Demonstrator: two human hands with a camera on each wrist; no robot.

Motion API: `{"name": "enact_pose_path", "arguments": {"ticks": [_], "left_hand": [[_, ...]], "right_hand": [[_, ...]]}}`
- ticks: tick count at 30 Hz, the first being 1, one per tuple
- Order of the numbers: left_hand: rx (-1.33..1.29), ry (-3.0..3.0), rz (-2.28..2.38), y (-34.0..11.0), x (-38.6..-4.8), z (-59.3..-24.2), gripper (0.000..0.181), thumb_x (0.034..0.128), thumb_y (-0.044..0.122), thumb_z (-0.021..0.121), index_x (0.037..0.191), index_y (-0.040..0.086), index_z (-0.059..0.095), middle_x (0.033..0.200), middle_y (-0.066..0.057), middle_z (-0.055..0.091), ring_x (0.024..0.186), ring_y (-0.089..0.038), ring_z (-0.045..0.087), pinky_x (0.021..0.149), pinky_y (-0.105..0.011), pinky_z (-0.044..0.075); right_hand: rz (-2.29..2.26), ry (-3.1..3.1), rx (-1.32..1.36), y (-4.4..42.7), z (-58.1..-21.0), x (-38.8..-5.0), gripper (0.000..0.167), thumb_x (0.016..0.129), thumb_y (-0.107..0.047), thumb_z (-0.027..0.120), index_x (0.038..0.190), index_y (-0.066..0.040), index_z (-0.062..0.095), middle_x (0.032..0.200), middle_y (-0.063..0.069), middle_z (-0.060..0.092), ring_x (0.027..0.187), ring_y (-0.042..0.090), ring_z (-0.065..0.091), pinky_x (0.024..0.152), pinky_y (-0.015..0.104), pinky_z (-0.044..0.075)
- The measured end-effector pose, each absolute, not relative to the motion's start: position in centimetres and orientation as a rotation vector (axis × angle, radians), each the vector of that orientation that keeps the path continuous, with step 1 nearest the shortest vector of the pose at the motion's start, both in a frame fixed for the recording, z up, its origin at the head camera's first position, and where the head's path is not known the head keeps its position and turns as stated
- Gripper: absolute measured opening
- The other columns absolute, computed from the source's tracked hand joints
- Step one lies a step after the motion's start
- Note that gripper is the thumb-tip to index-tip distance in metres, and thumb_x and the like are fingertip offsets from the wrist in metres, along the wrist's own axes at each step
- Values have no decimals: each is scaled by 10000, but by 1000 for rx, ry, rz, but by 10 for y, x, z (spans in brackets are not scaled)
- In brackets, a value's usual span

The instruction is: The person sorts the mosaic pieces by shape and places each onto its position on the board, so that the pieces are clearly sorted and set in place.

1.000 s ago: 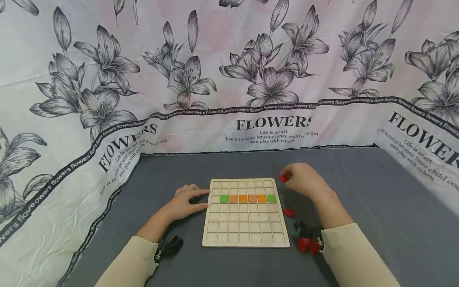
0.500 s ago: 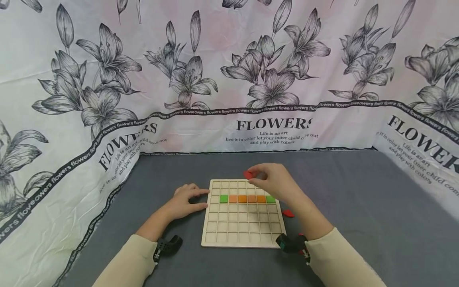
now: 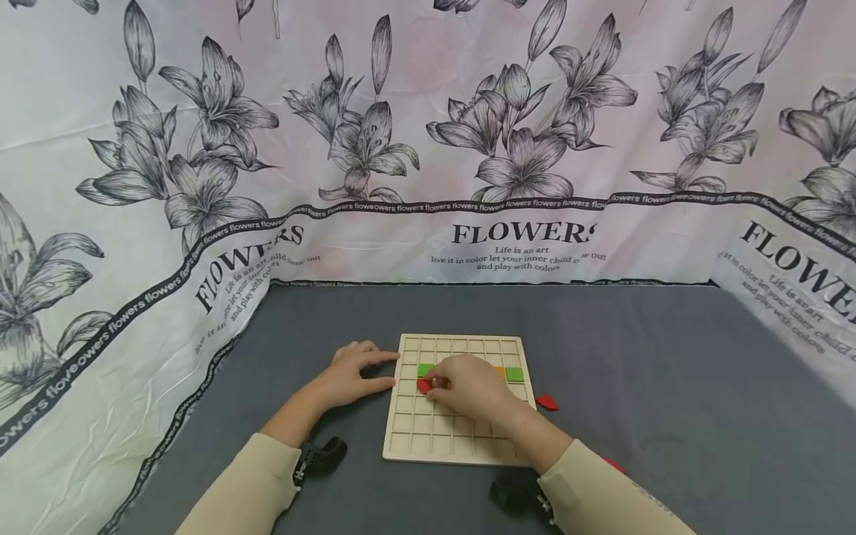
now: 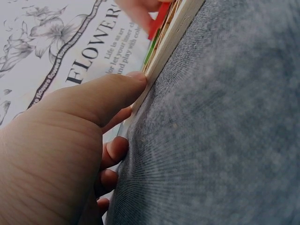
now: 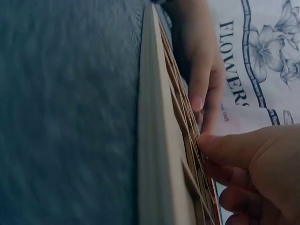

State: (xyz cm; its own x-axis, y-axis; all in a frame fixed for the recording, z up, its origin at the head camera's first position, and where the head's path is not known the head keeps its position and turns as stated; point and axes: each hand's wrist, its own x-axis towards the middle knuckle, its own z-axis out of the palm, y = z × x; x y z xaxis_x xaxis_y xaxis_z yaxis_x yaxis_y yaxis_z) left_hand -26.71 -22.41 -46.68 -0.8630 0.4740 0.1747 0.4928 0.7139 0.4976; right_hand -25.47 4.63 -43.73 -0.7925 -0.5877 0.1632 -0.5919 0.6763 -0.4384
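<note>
A square wooden board (image 3: 461, 450) with a grid of shallow cells lies on the table. The thumb and forefinger of my left hand (image 3: 351, 375) reach out straight and touch its left edge; the left wrist view shows the thumb (image 4: 117, 91) against the rim. Over the board, my right hand (image 3: 471, 388) pinches a red piece (image 3: 424, 386) at a cell just below the left green tile (image 3: 426, 369). Another green tile (image 3: 514, 374) and an orange tile (image 3: 499, 371) show at the right of that row. My right hand hides the tiles between.
A red piece (image 3: 547, 402) lies on the grey tablecloth (image 3: 669, 386) right of the board. More red (image 3: 614, 465) shows beside the right sleeve, mostly hidden. A white curtain (image 3: 374, 245) printed with flowers hangs behind the table.
My right hand has carried the red piece from the board's right side, across its far edge, and down to the left part of the grid. My left hand has stayed at the left edge.
</note>
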Motion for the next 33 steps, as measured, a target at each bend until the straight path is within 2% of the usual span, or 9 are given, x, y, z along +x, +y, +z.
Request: {"name": "enact_pose_path", "arguments": {"ticks": [5, 8, 14, 20, 22, 24, 29, 33], "left_hand": [[-799, -2884, -840, -224, -266, -465, 503, 969, 409, 724, 1418, 192, 652, 1071, 70, 541, 894, -133, 405, 894, -464, 295], [-792, -2878, -844, -223, -266, -464, 499, 966, 394, 730, 1414, 188, 655, 1062, 70, 536, 886, -133, 396, 887, -461, 289], [-807, -2885, -838, -223, -267, -463, 499, 969, 381, 728, 1418, 177, 651, 1068, 56, 546, 900, -141, 409, 905, -476, 296], [-799, -2901, -836, -224, -266, -465, 505, 965, 398, 730, 1417, 185, 652, 1061, 62, 541, 907, -145, 415, 917, -490, 297], [-795, -2905, -841, -223, -266, -466, 508, 964, 404, 731, 1419, 191, 651, 1058, 66, 537, 904, -146, 411, 914, -485, 294], [-790, -2906, -846, -223, -266, -466, 512, 964, 411, 730, 1421, 195, 650, 1057, 68, 534, 900, -147, 407, 909, -482, 290], [-782, -2897, -867, -222, -266, -465, 511, 966, 405, 730, 1423, 192, 647, 1064, 61, 538, 900, -148, 402, 912, -480, 285], [-787, -2900, -867, -223, -265, -465, 511, 965, 399, 732, 1422, 187, 648, 1074, 57, 544, 912, -146, 408, 917, -480, 290]], "right_hand": [[742, -2841, 961, 43, -442, -249, 115, 898, -245, 820, 983, -171, 844, 880, -81, 727, 730, 51, 612, 624, 263, 480], [692, -2842, 941, 42, -440, -246, 113, 904, -241, 814, 984, -170, 852, 894, -57, 737, 723, 61, 621, 591, 257, 471], [526, -2868, 986, 47, -434, -241, 172, 954, -212, 762, 1106, -173, 832, 869, -3, 667, 641, 95, 547, 525, 260, 440], [530, -2947, 930, 68, -409, -251, 417, 952, -229, 766, 1355, -149, 695, 874, -1, 628, 671, 107, 517, 557, 308, 427], [596, -3013, 858, 84, -395, -256, 446, 952, -231, 766, 1376, -127, 674, 858, -5, 616, 679, 129, 523, 586, 332, 427], [647, -3063, 786, 102, -384, -262, 401, 946, -209, 768, 1326, -102, 700, 843, -2, 610, 691, 159, 531, 613, 359, 438], [614, -3142, 631, 144, -365, -269, 226, 903, -174, 794, 1099, -66, 759, 938, 49, 676, 819, 221, 621, 733, 446, 515], [502, -3347, 485, 160, -360, -268, 241, 836, -186, 852, 1006, -64, 732, 950, 57, 671, 830, 244, 619, 759, 502, 512]]}}
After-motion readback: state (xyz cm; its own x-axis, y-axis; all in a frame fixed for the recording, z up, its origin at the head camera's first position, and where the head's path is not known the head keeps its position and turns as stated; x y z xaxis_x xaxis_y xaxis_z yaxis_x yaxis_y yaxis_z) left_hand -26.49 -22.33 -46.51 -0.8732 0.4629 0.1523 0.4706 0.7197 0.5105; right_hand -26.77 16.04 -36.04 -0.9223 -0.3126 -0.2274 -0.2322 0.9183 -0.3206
